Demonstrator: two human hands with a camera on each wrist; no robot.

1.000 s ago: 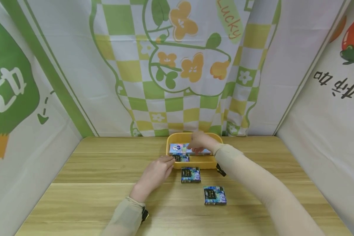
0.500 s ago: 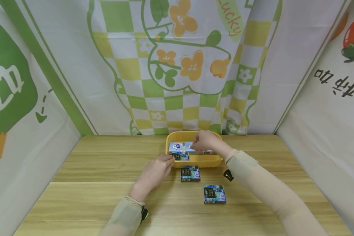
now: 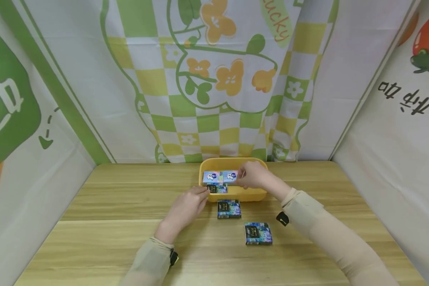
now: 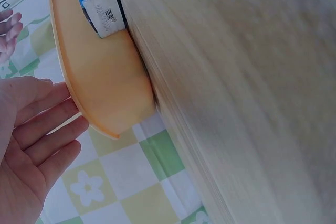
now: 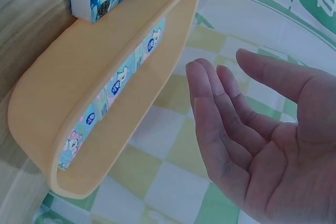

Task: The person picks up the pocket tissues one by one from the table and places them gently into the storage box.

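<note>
A yellow plastic basket (image 3: 248, 195) stands at the back of the table, with light blue cartoon-print packs (image 3: 211, 176) in a row inside. In front of that row, still in the basket, lies a dark floral pack (image 3: 219, 188). My left hand (image 3: 187, 206) rests its straight fingertips on the basket's front left rim; its thumb is hidden in the left wrist view. Over the basket's right part hovers my right hand (image 3: 255, 174). The right wrist view shows that right hand (image 5: 262, 135) with loosely bent fingers, thumb apart, holding nothing.
Two more dark floral packs lie on the wooden table (image 3: 111, 222): one pack (image 3: 229, 209) just before the basket, another pack (image 3: 258, 233) nearer and to the right. A checked, flowered curtain (image 3: 214, 119) hangs right behind the basket.
My right hand has shifted right over the basket and its wrist has swung outward, uncovering more of the second blue pack. The left hand has stayed at the rim.
</note>
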